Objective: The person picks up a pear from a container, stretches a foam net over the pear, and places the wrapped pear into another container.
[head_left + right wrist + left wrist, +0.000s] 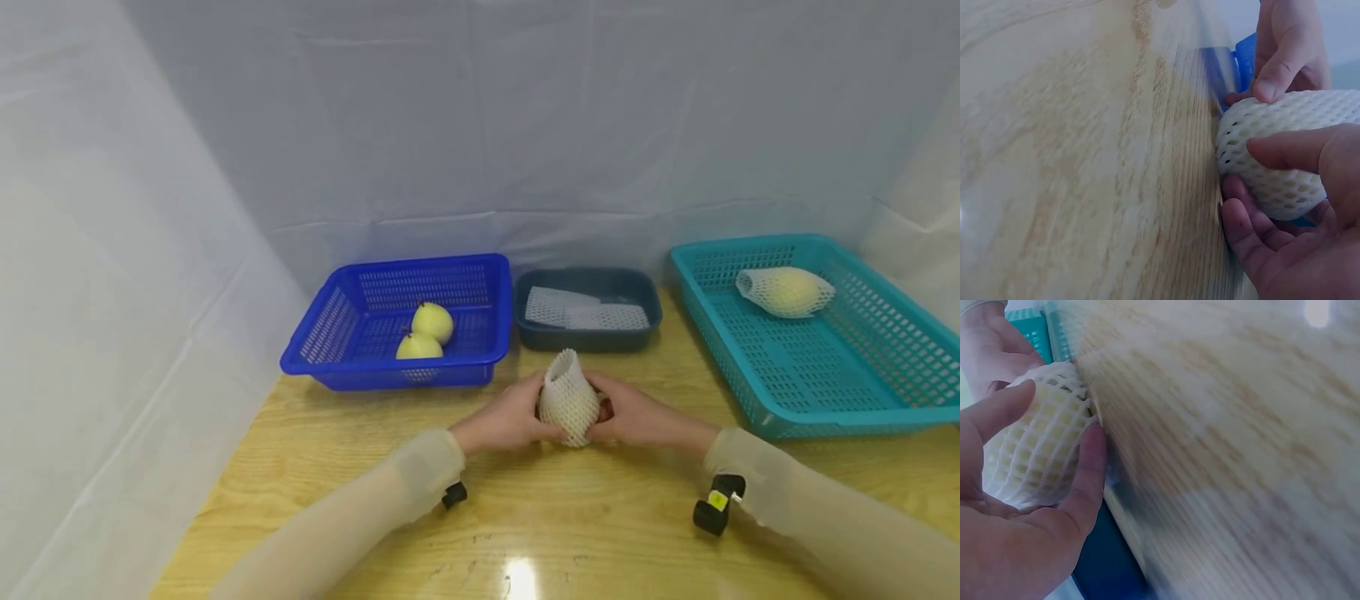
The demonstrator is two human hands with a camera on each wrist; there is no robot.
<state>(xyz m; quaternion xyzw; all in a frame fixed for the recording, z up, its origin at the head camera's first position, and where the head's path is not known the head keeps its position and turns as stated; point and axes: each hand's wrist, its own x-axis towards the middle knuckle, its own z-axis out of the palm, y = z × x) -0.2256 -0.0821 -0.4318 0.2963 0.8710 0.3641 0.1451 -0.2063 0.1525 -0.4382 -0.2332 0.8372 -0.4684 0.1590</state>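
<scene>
Between both hands stands a pear in a white foam net sleeve (570, 404), the sleeve's open end pointing up. My left hand (513, 414) grips it from the left, thumb on the near side. From the right, my right hand (637, 414) holds the same netted pear with thumb and curled fingers. Yellow-green fruit shows through the mesh (1047, 434) in the left wrist view. In the right wrist view the sleeve (1291, 119) lies between the two thumbs, its lower end close to the tabletop.
A blue basket (397, 367) at the left holds two bare pears (432, 323). Flat foam net sleeves (585, 310) lie in a dark tray (588, 340) at the back middle. To the right, a teal basket (787, 367) contains one netted pear (787, 292).
</scene>
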